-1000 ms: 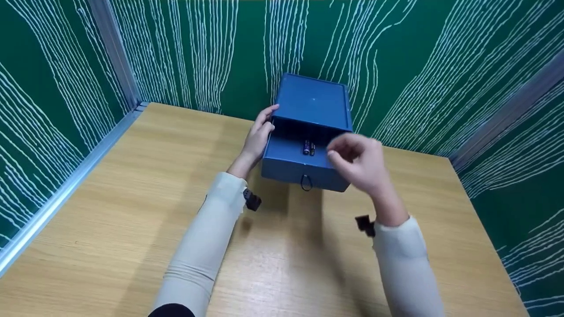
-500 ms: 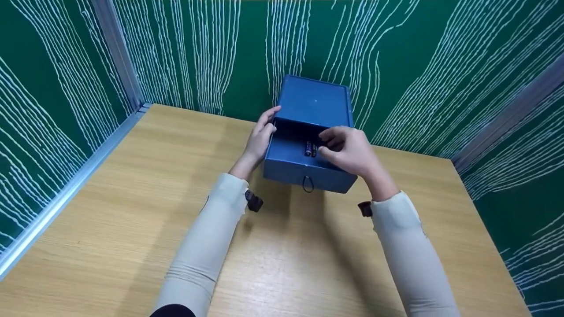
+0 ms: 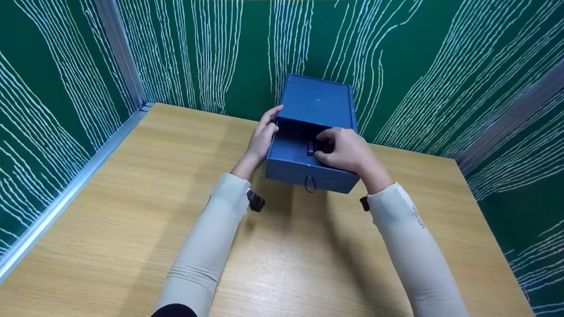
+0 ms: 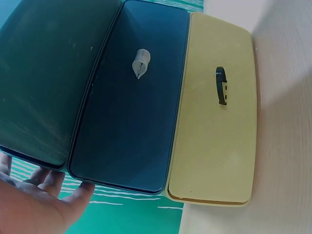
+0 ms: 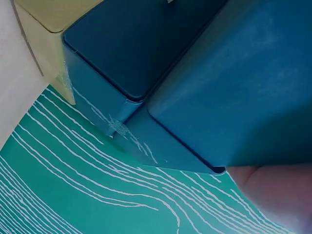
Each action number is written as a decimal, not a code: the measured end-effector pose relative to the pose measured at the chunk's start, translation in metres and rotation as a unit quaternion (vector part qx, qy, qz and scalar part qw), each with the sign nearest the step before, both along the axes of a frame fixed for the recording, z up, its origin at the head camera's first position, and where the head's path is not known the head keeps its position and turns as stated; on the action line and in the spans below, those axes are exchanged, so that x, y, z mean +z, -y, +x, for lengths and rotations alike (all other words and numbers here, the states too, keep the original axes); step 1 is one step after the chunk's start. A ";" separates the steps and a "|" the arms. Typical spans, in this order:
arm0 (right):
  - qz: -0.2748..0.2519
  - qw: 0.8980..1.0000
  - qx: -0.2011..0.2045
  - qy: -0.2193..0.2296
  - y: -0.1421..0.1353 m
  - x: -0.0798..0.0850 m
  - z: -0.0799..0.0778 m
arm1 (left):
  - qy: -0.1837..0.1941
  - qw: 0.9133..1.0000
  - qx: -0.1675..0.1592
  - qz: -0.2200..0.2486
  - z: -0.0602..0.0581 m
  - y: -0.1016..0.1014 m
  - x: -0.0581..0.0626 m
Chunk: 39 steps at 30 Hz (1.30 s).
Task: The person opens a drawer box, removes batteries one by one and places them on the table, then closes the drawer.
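Note:
A blue drawer (image 3: 286, 152) is pulled out at the top of a stacked drawer unit (image 3: 318, 99). Inside lies a small purple and black cylinder, apparently a battery (image 3: 310, 148). My right hand (image 3: 346, 149) reaches over the drawer's right side, thumb and fingers curved beside the battery. A second, darker battery seen there earlier is hidden by this hand, so a grip on it cannot be made out. With fairly straight fingers, my left hand (image 3: 261, 140) rests against the unit's left side; in the left wrist view its fingertips (image 4: 84, 192) touch the side edge.
Below the pulled-out drawer are a dark blue drawer (image 4: 131, 112) with a pale pull and a yellow drawer (image 4: 214, 136) with a black loop. A black loop (image 3: 310, 184) hangs on the top drawer's front. Green walls (image 3: 246, 53) with white lines enclose the wooden table (image 3: 185, 185).
My right hand has moved left and down into the drawer, covering the darker battery. The left hand stays at the unit's side.

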State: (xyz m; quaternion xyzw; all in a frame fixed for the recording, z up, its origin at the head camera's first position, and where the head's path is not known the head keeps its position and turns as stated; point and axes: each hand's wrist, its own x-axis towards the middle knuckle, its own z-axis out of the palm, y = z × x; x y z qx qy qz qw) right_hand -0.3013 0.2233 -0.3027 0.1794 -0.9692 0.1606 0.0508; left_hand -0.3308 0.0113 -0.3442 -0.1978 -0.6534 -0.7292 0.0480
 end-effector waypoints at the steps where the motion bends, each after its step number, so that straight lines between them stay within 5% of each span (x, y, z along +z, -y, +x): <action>1: 0.013 1.000 -0.002 0.000 0.001 0.000 0.000 | 0.000 1.000 0.001 -0.001 0.000 0.000 0.000; 23: 0.185 0.982 0.006 -0.033 0.005 -0.006 -0.005 | -0.002 1.000 0.005 0.004 0.001 -0.002 -0.003; 39: 0.213 0.976 0.004 -0.043 0.007 -0.007 -0.006 | 0.001 1.000 0.006 0.005 0.001 -0.002 -0.001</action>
